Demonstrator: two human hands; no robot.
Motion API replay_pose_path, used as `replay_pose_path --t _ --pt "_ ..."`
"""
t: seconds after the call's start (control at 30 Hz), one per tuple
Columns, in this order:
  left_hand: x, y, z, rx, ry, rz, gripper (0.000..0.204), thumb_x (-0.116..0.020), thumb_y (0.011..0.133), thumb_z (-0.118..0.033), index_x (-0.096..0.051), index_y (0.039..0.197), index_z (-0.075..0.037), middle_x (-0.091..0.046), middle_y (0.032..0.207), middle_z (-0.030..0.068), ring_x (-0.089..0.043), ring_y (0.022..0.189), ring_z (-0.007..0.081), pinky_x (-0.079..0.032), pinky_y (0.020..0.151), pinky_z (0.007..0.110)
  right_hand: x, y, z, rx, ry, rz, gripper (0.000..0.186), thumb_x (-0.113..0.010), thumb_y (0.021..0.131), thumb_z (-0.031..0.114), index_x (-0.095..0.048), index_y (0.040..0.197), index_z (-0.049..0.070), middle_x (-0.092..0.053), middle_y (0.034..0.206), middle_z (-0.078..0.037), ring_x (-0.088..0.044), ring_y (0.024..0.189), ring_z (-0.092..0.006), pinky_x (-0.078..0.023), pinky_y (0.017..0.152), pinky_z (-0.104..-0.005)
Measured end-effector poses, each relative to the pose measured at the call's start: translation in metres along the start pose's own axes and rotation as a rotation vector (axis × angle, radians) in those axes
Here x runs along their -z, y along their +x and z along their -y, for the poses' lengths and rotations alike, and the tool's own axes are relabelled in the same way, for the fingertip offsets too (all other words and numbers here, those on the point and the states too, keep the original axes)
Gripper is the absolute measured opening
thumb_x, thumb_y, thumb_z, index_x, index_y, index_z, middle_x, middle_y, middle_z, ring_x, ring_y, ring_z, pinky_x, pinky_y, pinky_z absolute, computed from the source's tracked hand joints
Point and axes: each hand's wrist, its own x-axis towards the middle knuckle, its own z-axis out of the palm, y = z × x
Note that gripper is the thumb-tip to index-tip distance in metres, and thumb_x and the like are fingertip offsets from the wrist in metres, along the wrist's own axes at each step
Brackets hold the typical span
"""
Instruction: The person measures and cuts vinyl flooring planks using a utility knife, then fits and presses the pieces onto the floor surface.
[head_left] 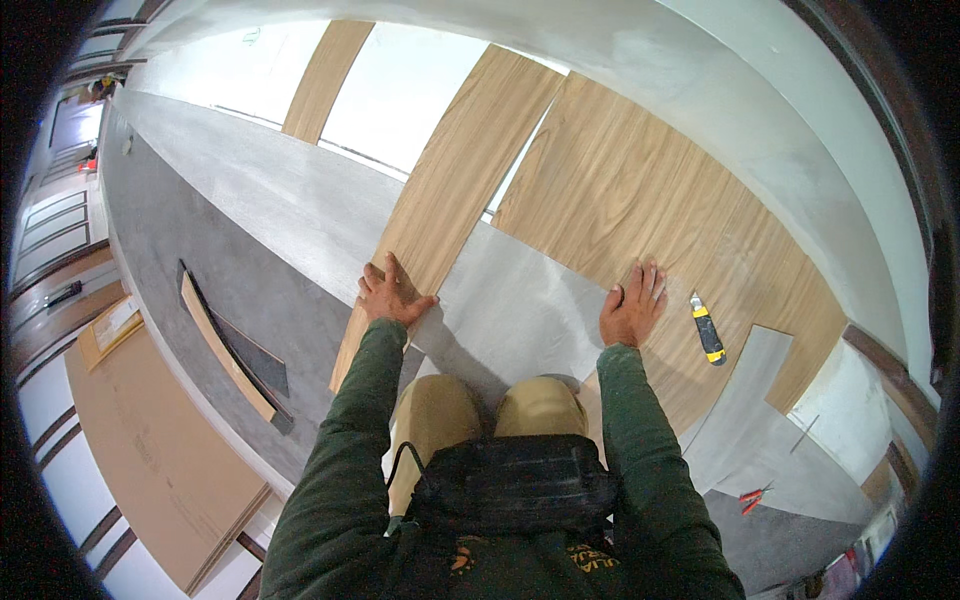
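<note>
My left hand [393,294] lies with spread fingers on a long wood-grain plank [468,150]. That plank slants away from me, with a narrow gap along its right side. Flat on the edge of a wider wood-grain panel surface [610,180] rests my right hand [634,308], fingers stretched out and holding nothing. A yellow and black utility knife [708,330] lies on that surface, just right of my right hand. Between my hands shows a light grey sheet [525,290], and my knees are at its near edge.
Another wood strip [327,80] crosses white panels farther off. Left are a thin curved strip [225,345] with dark pieces, and brown cardboard [150,450]. At right lie a grey offcut [750,380] and red-handled pliers [752,499]. A pale wall [790,150] curves behind the panels.
</note>
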Motion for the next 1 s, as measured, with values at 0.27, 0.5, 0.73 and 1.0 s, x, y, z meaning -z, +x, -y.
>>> replay_pose_path --t 0.27,0.5,0.73,1.0 --pt "-0.003 -0.013 -0.018 0.002 -0.071 0.017 0.128 -0.084 0.049 -0.067 -0.024 0.155 -0.026 -0.015 0.152 0.0305 -0.023 0.136 0.0525 -0.023 0.106 0.069 0.0 0.0 -0.003 0.011 -0.022 0.023 0.057 -0.05 0.091 0.029 -0.043 0.143 0.005 -0.032 0.155 -0.015 -0.025 0.145 -0.0391 -0.02 0.115 -0.0565" --pt "-0.009 -0.015 -0.018 0.01 -0.114 0.024 0.127 -0.083 0.051 -0.066 -0.024 0.155 -0.023 -0.012 0.153 0.0327 -0.015 0.138 0.0576 -0.019 0.108 0.071 -0.001 0.003 0.001 -0.002 -0.009 0.036 0.056 -0.049 0.092 0.029 -0.044 0.142 0.003 -0.033 0.154 -0.018 -0.024 0.145 -0.0404 -0.018 0.115 -0.0573" --pt "-0.016 -0.015 -0.012 -0.036 -0.116 -0.043 0.127 -0.083 0.051 -0.067 -0.024 0.155 -0.024 -0.014 0.151 0.0345 -0.02 0.136 0.056 -0.024 0.106 0.068 -0.001 0.0 0.004 -0.008 0.006 0.042 0.056 -0.049 0.092 0.028 -0.044 0.142 0.003 -0.032 0.155 -0.018 -0.023 0.145 -0.0408 -0.017 0.116 -0.0578" --pt "-0.011 -0.021 -0.019 -0.075 -0.169 -0.094 0.127 -0.086 0.05 -0.063 -0.026 0.155 -0.023 -0.019 0.148 0.0359 -0.026 0.134 0.0537 -0.028 0.106 0.066 -0.002 -0.001 0.001 -0.001 0.003 0.04 0.056 -0.05 0.092 0.029 -0.044 0.142 0.004 -0.031 0.155 -0.016 -0.023 0.145 -0.0405 -0.017 0.115 -0.0589"
